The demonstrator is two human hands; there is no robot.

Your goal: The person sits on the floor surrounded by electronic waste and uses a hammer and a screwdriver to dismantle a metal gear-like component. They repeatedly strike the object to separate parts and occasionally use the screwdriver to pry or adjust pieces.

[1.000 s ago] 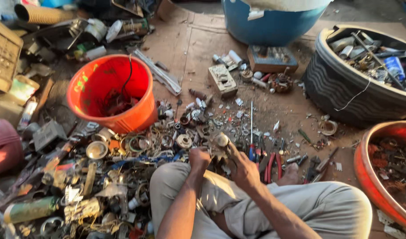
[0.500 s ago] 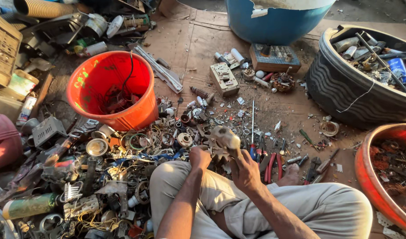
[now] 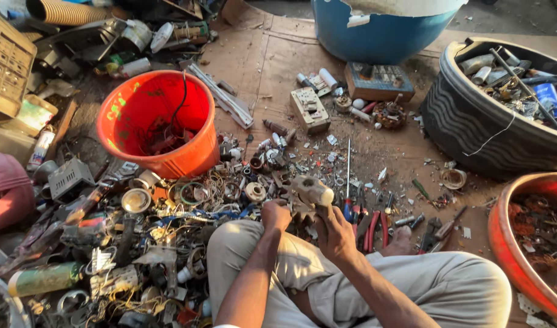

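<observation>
I sit on the ground with my knees bent. Both hands hold a small rusty metal part with a toothed disc and a pale rounded end just above my knees. My left hand grips its left side with closed fingers. My right hand holds it from the right and below. Directly in front lie a screwdriver with a blue handle and red-handled pliers.
An orange bucket with wires stands front left, amid a heap of metal scrap. A blue tub is at the back, a black tyre tub of parts on the right, an orange basin near right.
The view has shifted slightly. My hands have kept hold of the metal part and turned it a little, its pale end now pointing right.
</observation>
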